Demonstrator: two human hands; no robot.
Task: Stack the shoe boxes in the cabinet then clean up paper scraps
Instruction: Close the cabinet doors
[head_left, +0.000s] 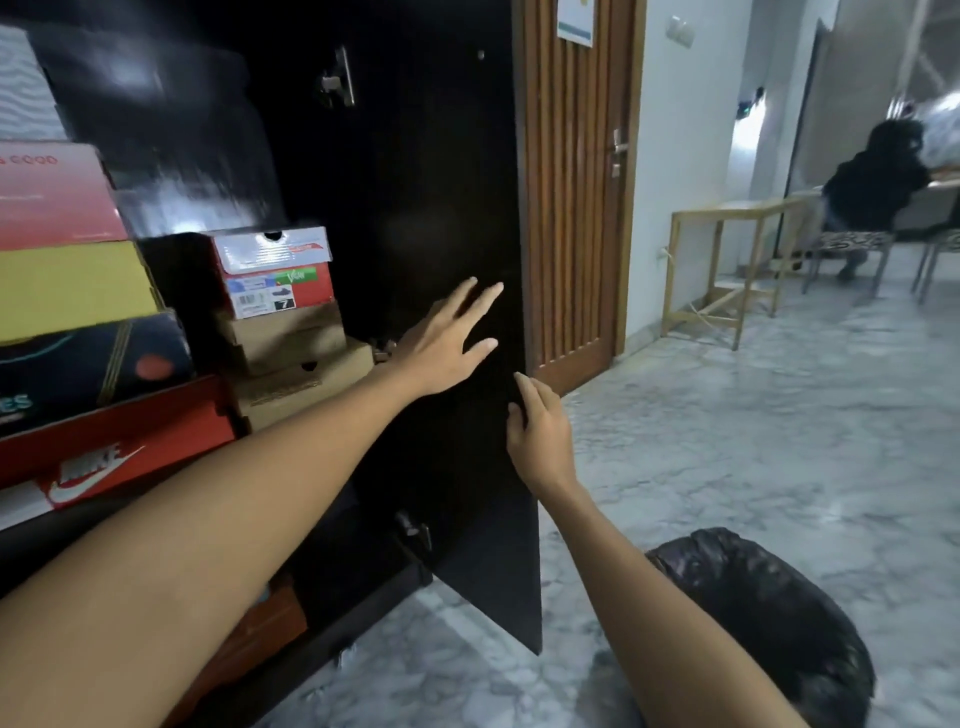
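The dark cabinet door (441, 197) stands open in the middle of the view. My left hand (447, 338) reaches across with straight, spread fingers against the door's inner face. My right hand (537, 431) sits at the door's free edge, fingers loosely bent toward it; a grip is not clear. Inside the cabinet, shoe boxes are stacked: a red Nike box (119, 447) low on the left under a dark box (88, 364), a yellow box (72, 288) and a pink box (52, 197). Further in, a red and white box (275, 270) tops two brown boxes (296, 364).
A bin lined with a black bag (763, 613) stands on the marble floor (727, 441) at the lower right. A wooden room door (571, 208) is behind the cabinet door. A wooden table (727, 260) and a seated person (878, 192) are far right.
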